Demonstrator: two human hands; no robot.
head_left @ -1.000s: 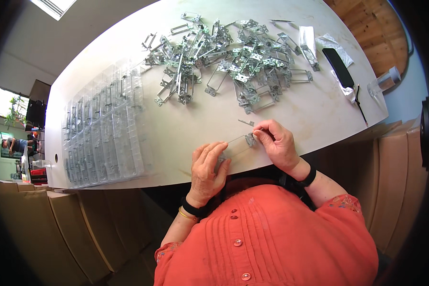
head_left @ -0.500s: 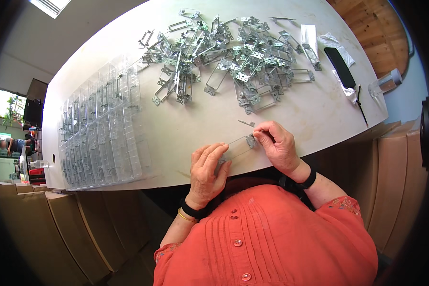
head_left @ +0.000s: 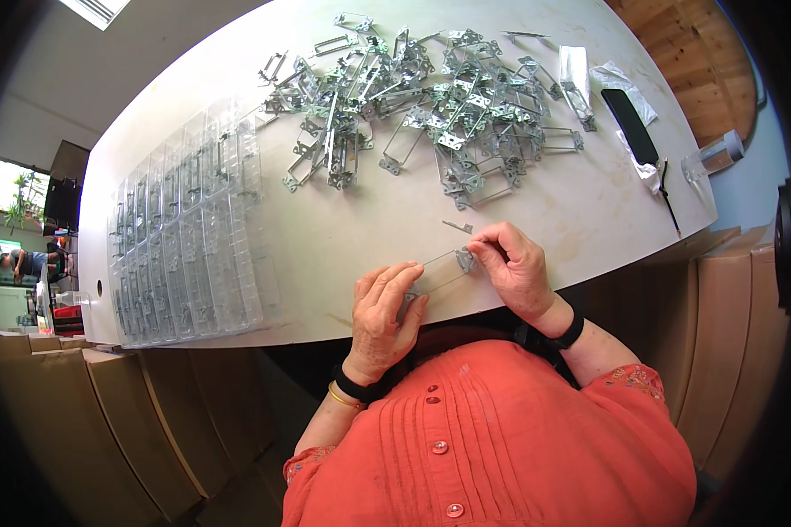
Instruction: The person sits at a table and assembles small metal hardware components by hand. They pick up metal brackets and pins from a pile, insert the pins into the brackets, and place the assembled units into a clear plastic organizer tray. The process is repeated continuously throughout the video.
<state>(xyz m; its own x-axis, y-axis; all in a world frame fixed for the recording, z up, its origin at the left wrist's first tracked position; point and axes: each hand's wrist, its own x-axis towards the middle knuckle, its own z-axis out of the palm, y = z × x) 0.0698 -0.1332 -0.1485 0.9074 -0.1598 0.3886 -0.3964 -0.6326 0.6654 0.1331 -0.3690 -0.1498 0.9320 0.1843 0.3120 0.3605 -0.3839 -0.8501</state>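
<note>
On the white table point(head_left: 343, 237), a metal bracket point(head_left: 439, 270) spans both hands' fingers point(head_left: 492, 255).

The bracket point(head_left: 440, 271) ends are covered by both hands; the bags' point(head_left: 185, 237) contents at left are too blurred to tell.

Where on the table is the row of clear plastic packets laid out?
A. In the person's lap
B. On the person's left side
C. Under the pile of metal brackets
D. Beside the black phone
B: the clear plastic packets lie in rows at the table's left end, apart from the pile of metal brackets.
</note>
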